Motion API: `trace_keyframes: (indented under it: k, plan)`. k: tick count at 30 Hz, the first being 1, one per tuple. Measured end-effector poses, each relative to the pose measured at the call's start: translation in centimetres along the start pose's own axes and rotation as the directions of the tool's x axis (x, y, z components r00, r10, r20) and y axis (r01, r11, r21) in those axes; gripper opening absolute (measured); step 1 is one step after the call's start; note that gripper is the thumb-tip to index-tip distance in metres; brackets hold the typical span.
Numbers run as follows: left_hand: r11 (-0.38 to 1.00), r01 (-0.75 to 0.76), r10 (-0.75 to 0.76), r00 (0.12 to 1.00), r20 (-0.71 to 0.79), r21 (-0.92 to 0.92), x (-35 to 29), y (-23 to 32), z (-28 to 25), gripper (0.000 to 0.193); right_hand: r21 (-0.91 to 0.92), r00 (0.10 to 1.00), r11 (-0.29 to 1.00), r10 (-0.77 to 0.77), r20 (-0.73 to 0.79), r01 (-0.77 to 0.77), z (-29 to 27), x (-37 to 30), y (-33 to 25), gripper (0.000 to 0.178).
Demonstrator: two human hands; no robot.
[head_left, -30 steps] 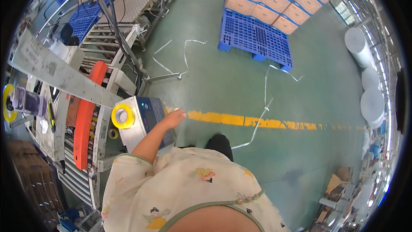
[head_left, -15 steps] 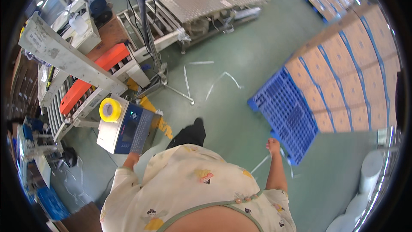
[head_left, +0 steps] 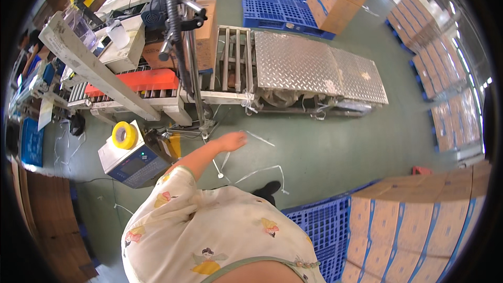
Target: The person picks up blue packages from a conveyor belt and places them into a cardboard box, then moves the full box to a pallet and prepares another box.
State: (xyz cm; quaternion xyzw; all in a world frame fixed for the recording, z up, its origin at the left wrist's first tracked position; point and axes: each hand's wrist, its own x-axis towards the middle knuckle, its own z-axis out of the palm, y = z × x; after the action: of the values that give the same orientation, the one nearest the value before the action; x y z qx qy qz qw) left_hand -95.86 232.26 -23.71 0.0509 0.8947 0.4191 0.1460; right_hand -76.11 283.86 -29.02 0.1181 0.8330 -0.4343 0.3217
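Note:
My left hand (head_left: 233, 140) is stretched out in front of my body, above the green floor. Its fingers look loosely curled, with nothing seen in them, and it touches nothing. Below it on the floor lie pieces of white strapping (head_left: 260, 138). Nearest on its left stands a printer-like control box (head_left: 131, 165) with a blue keypad panel, and a roll of yellow tape (head_left: 124, 135) rests on top. Beyond the hand runs a roller conveyor (head_left: 229, 65) joined to metal tread plates (head_left: 293, 62). My right hand is out of the picture.
A metal stand (head_left: 196, 73) with cables rises beside the conveyor, its foot on the floor. A brown carton (head_left: 206, 36) sits on the rollers behind it. Strapped cartons (head_left: 408, 225) stand on a blue pallet (head_left: 325, 230) at near right. Another blue pallet (head_left: 277, 8) lies beyond the conveyor.
The view has turned to the right. My left hand has left the control box's keypad side and swung forward over the floor. My right hand has gone out of view.

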Motion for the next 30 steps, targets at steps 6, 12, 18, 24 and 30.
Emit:
trace_keyframes:
  k: [6,12,18,24,30]
  plan:
    - [0.776,0.051,-0.307,0.901,-0.306,-0.629,14.6,3.3,-6.6,0.039,-0.185,0.985,0.971,0.164,0.047,-0.153,-12.9,13.1,-0.3,0.019]
    - [0.397,-0.233,-0.828,0.326,-0.455,-0.888,18.9,-1.8,-17.0,0.049,-0.115,0.968,0.963,0.249,0.019,-0.245,-21.8,29.4,-11.6,0.02]
    - [0.725,-0.428,-0.684,-0.363,-0.632,-0.539,17.4,-21.9,-28.8,0.055,-0.532,0.891,0.72,-0.412,0.189,0.446,-19.5,48.2,-25.2,0.025]
    - [0.674,-0.536,-0.735,-0.556,-0.389,-0.508,18.7,-17.9,-34.9,0.042,-0.215,0.807,0.821,-0.407,0.428,0.528,-9.2,47.1,-50.1,0.042]
    - [0.518,-0.596,-0.823,-0.153,-0.547,-0.614,19.4,-11.9,-17.5,0.033,0.449,0.785,0.776,-0.577,0.224,0.443,-2.2,56.1,-69.1,0.056]
